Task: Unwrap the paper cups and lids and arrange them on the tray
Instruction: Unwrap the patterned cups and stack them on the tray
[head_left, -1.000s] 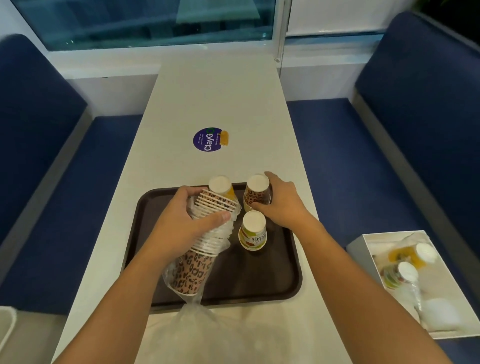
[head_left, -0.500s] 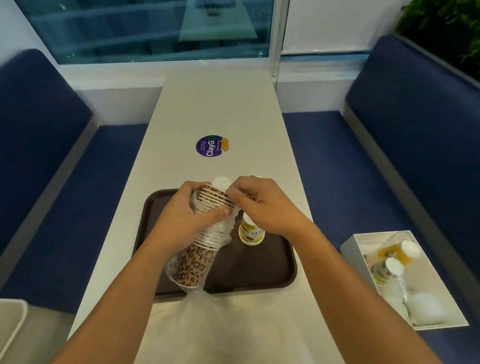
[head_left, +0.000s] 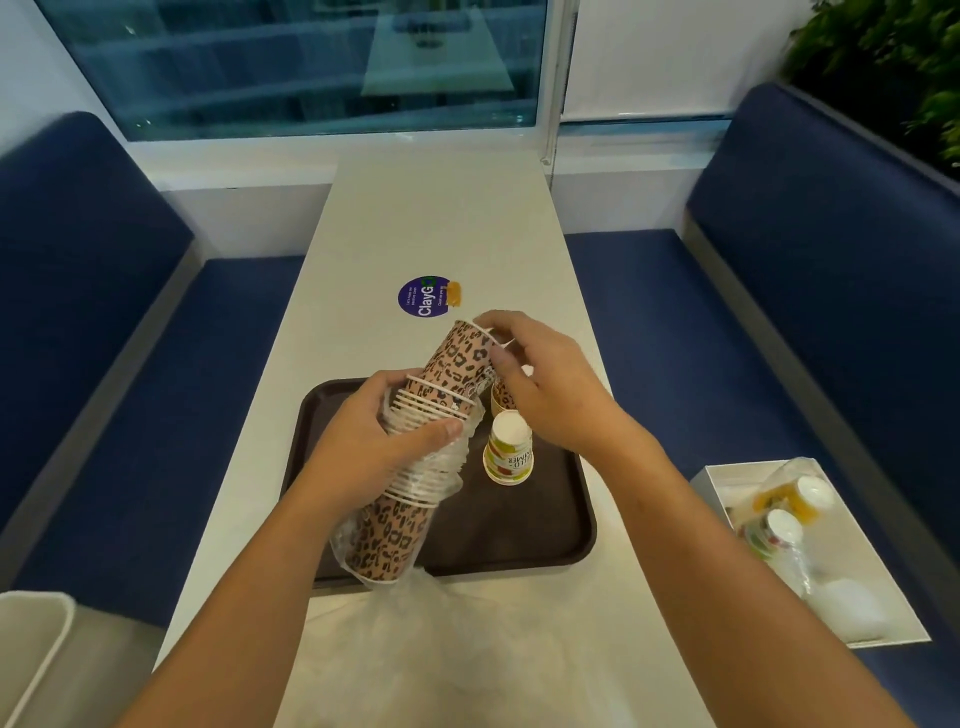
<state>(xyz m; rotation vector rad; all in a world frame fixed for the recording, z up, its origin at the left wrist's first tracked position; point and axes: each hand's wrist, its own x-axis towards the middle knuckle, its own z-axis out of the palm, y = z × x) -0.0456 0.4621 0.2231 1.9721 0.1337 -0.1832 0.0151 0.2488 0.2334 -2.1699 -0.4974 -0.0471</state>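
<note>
My left hand (head_left: 379, 441) grips a stack of leopard-print paper cups (head_left: 402, 514), still partly in clear plastic wrap (head_left: 441, 623), tilted over the dark brown tray (head_left: 550, 540). My right hand (head_left: 540, 384) pinches the rim of one leopard-print cup (head_left: 457, 358), which is drawn most of the way out of the stack's top. On the tray an upside-down cup with a colourful print (head_left: 509, 452) stands just right of the stack. Another inverted cup (head_left: 501, 397) behind it is mostly hidden by my right hand.
The tray lies on a long white table (head_left: 441, 218) with a round purple sticker (head_left: 423, 296). Blue bench seats flank the table. A white box (head_left: 878, 623) on the right seat holds more wrapped cups. A white bin edge (head_left: 31, 644) shows at lower left.
My right hand left the inverted cup on the tray, took the top cup's rim and drew that cup up and away out of the stack. The left hand kept its hold.
</note>
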